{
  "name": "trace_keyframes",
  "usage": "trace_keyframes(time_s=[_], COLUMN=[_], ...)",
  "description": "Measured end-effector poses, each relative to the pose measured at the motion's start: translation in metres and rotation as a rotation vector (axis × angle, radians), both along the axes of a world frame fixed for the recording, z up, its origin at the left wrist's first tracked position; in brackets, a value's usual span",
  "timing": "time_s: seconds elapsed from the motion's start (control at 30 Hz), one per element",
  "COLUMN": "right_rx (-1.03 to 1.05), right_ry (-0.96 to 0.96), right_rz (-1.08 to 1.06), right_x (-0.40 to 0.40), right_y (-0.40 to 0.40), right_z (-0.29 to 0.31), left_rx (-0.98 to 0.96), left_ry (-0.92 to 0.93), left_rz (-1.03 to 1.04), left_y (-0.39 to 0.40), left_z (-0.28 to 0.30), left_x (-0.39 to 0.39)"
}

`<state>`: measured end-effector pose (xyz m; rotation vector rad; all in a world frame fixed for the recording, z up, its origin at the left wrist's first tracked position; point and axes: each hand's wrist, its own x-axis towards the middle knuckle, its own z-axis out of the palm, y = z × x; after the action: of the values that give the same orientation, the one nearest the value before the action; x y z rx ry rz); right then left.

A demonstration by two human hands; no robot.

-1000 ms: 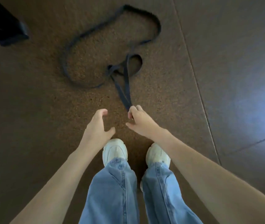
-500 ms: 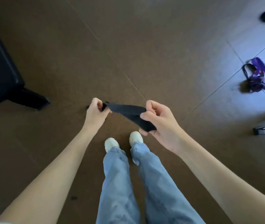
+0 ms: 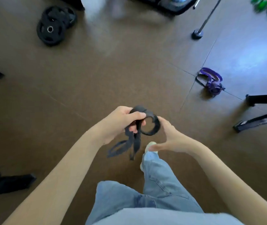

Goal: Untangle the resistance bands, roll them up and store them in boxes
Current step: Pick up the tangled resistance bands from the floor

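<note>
Brown gym flooring [image 3: 80,82] runs under us, jeans [image 3: 158,181] and a pale shoe [image 3: 150,144] nearest. Above them our left hand [image 3: 121,122] grips the black resistance band [image 3: 149,124], thumb curled over it, loose ends dangling below. Our right hand [image 3: 170,135] touches the rolled coil's outer side with straight fingers. Farther right, a purple band [image 3: 210,80] lies tangled on the floor. Beyond, black weight plates [image 3: 53,26] lie at far left and a metal bar [image 3: 206,20] stands at far right.
</note>
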<state>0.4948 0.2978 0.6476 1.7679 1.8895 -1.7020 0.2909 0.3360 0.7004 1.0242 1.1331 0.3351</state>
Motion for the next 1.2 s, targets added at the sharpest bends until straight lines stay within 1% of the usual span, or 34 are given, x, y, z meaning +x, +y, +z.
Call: trace_keyframes(time_s=[0.07,0.1,0.13,0.2,0.27,0.33,0.37,0.43,0.47,0.5,0.53,0.57,0.6,0.63,0.67,0.7,0.73,0.77,0.8,0.83,0.87,0.93,0.97,1.0,1.03,1.07,1.1,1.13,1.17,1.2], right_rx=[0.051,0.060,0.059,0.101,0.174,0.276,0.313,0.368,0.400,0.440,0.485,0.516,0.511,0.470,0.405,0.336,0.286,0.269,0.277,0.301,0.329,0.396,0.426,0.454,0.479,0.494,0.501,0.463,0.372,0.240], right_ry=[0.249,0.331,0.372,0.400,0.392,0.378,0.384,0.451,0.494,0.525,0.536,0.536,0.551,0.604,0.703,0.823,0.920,0.984,1.029,1.083,1.171,1.404,1.502,1.557,1.546,1.447,1.235,0.936,0.607,0.345], right_rz=[0.000,-0.008,-0.070,-0.322,-0.605,-0.823,-0.882,-0.946,-0.981,-1.033,-1.093,-1.155,-1.217,-1.280,-1.338,-1.374,-1.386,-1.387,-1.399,-1.422,-1.446,-1.474,-1.498,-1.549,-1.634,-1.737,-1.836,-1.869,-1.803,-1.648], right_x=[0.010,0.014,0.019,0.038,0.070,0.112,0.135,0.174,0.189,0.203,0.215,0.226,0.237,0.248,0.255,0.261,0.265,0.269,0.276,0.287,0.302,0.343,0.367,0.393,0.418,0.441,0.464,0.484,0.503,0.518], right_y=[0.030,0.045,0.060,0.094,0.126,0.162,0.180,0.218,0.237,0.257,0.277,0.297,0.316,0.333,0.350,0.366,0.380,0.393,0.404,0.414,0.423,0.435,0.440,0.444,0.448,0.450,0.450,0.451,0.452,0.453], right_z=[0.006,0.009,0.012,0.015,0.022,0.029,0.033,0.040,0.044,0.048,0.052,0.055,0.058,0.059,0.060,0.060,0.060,0.060,0.061,0.061,0.062,0.066,0.064,0.060,0.054,0.044,0.031,0.017,0.002,-0.011], left_rx=[0.011,0.025,0.043,0.061,0.072,0.048,-0.010,-0.188,-0.246,-0.249,-0.191,-0.063,0.118,0.311,0.460,0.539,0.547,0.510,0.461,0.436,0.438,0.437,0.395,0.346,0.301,0.253,0.204,0.159,0.118,0.081], left_ry=[-0.177,-0.241,-0.290,-0.345,-0.294,-0.129,-0.044,0.066,0.132,0.244,0.388,0.543,0.667,0.702,0.629,0.483,0.301,0.120,-0.001,-0.039,-0.006,0.144,0.204,0.216,0.208,0.193,0.166,0.112,0.052,0.003], left_rz=[-0.018,-0.006,0.023,0.127,0.274,0.391,0.398,0.302,0.216,0.100,-0.037,-0.191,-0.341,-0.464,-0.555,-0.634,-0.686,-0.704,-0.698,-0.667,-0.628,-0.546,-0.541,-0.555,-0.566,-0.572,-0.573,-0.565,-0.551,-0.535], left_y=[0.041,0.062,0.085,0.132,0.182,0.230,0.251,0.287,0.303,0.319,0.335,0.353,0.371,0.389,0.404,0.419,0.432,0.442,0.450,0.457,0.465,0.483,0.493,0.506,0.521,0.537,0.552,0.567,0.581,0.593], left_z=[0.032,0.047,0.058,0.071,0.068,0.048,0.032,-0.002,-0.017,-0.029,-0.038,-0.043,-0.045,-0.044,-0.041,-0.039,-0.036,-0.035,-0.037,-0.042,-0.049,-0.065,-0.072,-0.074,-0.074,-0.069,-0.060,-0.051,-0.043,-0.035], left_x=[0.046,0.066,0.083,0.113,0.140,0.166,0.177,0.197,0.206,0.215,0.222,0.229,0.239,0.253,0.269,0.289,0.312,0.336,0.358,0.378,0.396,0.428,0.442,0.455,0.470,0.486,0.501,0.517,0.535,0.554])
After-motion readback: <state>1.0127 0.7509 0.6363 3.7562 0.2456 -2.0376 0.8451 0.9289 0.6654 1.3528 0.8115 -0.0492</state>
